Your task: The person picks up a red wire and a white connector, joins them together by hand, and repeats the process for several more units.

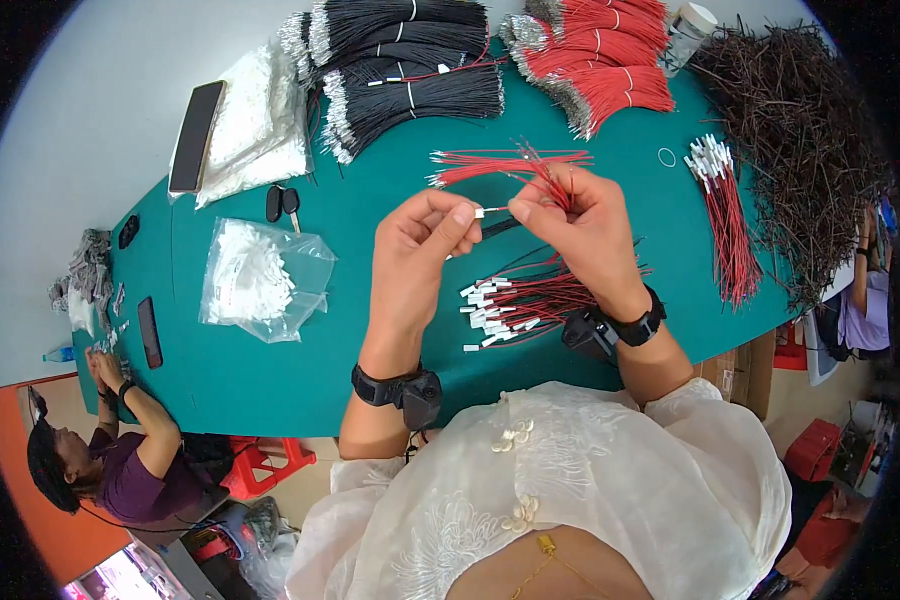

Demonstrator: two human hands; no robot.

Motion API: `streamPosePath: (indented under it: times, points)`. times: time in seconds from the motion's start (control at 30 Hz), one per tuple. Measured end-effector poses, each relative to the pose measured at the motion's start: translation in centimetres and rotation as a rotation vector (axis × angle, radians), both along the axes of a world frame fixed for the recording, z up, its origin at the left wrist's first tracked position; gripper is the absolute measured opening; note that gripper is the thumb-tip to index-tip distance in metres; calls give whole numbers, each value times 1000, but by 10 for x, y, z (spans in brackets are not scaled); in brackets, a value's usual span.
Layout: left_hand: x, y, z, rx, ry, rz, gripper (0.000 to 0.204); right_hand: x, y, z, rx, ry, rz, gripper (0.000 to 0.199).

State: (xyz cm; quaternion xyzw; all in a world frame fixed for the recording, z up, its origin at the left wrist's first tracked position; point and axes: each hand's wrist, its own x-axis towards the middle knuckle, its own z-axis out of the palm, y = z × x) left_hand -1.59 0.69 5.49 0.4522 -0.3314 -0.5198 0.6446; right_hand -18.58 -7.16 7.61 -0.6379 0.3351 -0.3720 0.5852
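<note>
Between the thumb and fingertips of my left hand [410, 250] is a small white connector [480, 213]. My right hand [598, 238] is closed on several thin red wires [557, 190], and its thumb and forefinger pinch one of them close to the connector. Whether that wire's tip sits inside the connector is too small to tell. Just beyond my hands, loose red wires [480, 166] lie on the green table [370, 385]. Nearer me, below the hands, rests a heap of red wires with white connectors [495, 308] on their ends. A clear bag of white connectors [255, 280] lies to the left.
Tied black wire bundles [420, 97] and red wire bundles [620, 88] are stacked at the back. At right are a connector-ended wire bundle [732, 225] and a dark wire pile [785, 140]. Keys [282, 205] and phones [197, 135] lie left, where another person [135, 455] works.
</note>
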Motion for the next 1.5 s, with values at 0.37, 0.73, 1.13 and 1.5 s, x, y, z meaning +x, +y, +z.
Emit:
streamPosePath:
  times: [0.37, 0.73, 1.13, 1.5]
  points:
    - [-7, 2, -3, -16, -12, 111, 11, 6, 4, -2, -97, -20, 2, 12]
    - [-10, 3, -2, -37, -98, 83, 12, 8, 7, 2, -62, -9, 19, 10]
    - [-2, 6, -2, 2, -212, -2, 9, -4, -6, 2, -234, 64, 142, 13]
    - [-6, 26, -50, 102, -967, -160, 9, -39, -23, 27, -544, 593, -121, 21]
